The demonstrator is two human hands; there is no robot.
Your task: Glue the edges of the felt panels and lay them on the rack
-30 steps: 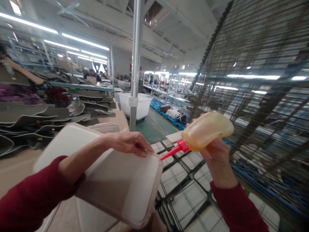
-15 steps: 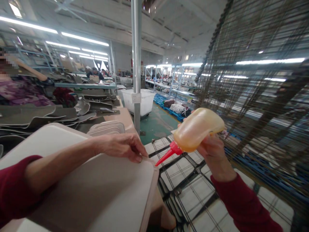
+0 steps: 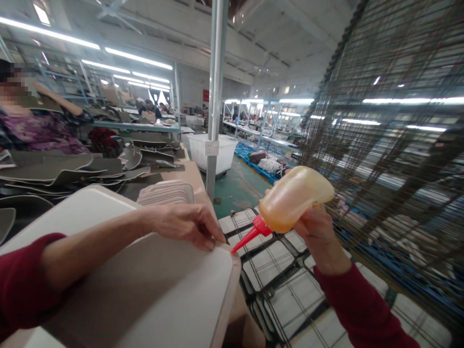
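Note:
A translucent squeeze bottle (image 3: 297, 195) of amber liquid, with a red nozzle cap, is tilted nozzle-down in my right hand (image 3: 317, 224). Its tip touches or nearly touches the rounded corner of a white flat panel (image 3: 174, 285) with a pale beige edge. My left hand (image 3: 188, 224) reaches across the panel from the left, thumb and fingers pinching its edge near that corner. Behind it, another white panel (image 3: 97, 200) lies on the left. A stack of smaller pale rounded pieces (image 3: 166, 192) sits just beyond my left hand.
Grey curved sheets (image 3: 54, 166) are piled on the left, near a person in a purple patterned top (image 3: 47, 130). A metal post (image 3: 215, 96) and a white bin (image 3: 228, 154) stand ahead. A wire rack (image 3: 279, 280) holding white panels fills the right, with a raised mesh (image 3: 380, 121) above.
The view has shifted slightly left, so the surroundings sit farther right. The nozzle tip stays at the panel's corner, slightly lower in view. Both hands keep their hold.

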